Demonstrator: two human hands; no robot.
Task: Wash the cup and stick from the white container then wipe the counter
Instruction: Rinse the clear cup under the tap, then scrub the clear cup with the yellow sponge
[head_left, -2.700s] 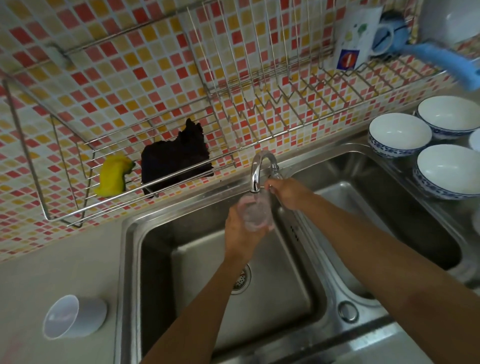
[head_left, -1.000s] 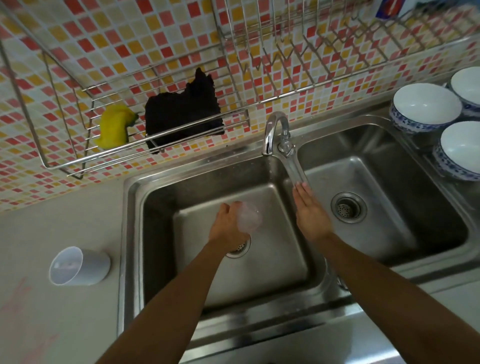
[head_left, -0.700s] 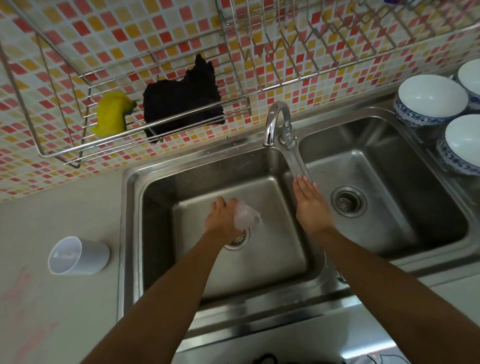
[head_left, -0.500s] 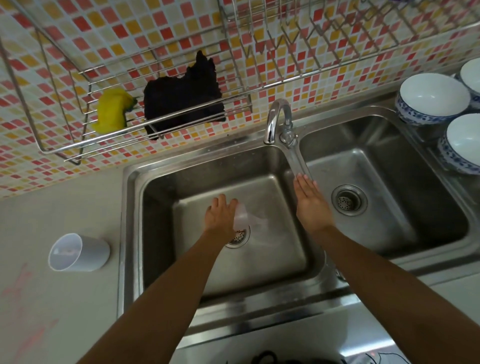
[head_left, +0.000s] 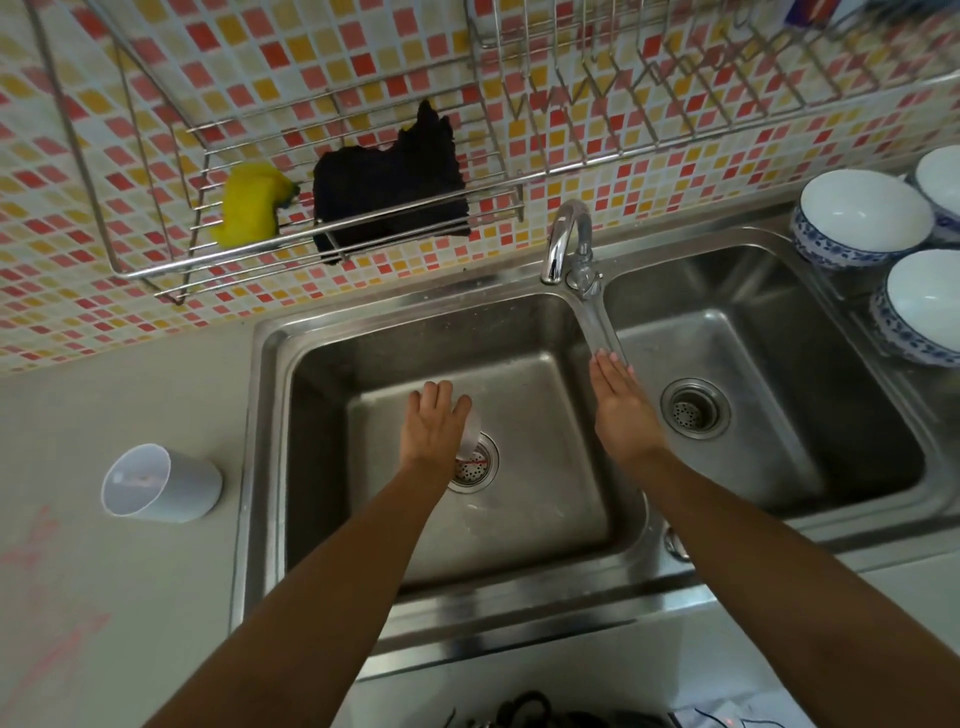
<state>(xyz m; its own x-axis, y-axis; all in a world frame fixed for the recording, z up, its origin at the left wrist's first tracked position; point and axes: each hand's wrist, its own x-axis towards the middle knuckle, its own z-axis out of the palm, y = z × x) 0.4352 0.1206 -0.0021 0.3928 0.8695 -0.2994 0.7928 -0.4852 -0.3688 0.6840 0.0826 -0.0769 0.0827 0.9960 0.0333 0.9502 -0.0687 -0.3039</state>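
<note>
Cup (head_left: 471, 435): clear, thin-walled, tipped over just above the left basin's round perforated drain (head_left: 475, 467).
Left fingers (head_left: 439, 393): grasping cup from above; cup shows at their right edge.
Right hand (head_left: 621, 413): flat, fingers straight, holding nothing, over the divider between basins.
Sink (head_left: 260, 467): brushed steel, two squarish basins.
Container (head_left: 161, 483): white, smooth, tapered, on beige surface (head_left: 104, 597) left of sink.

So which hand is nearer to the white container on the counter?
Left. The left hand holds the clear cup over the left basin, right of the white container; the right hand is farther right, by the basin divider.
</note>
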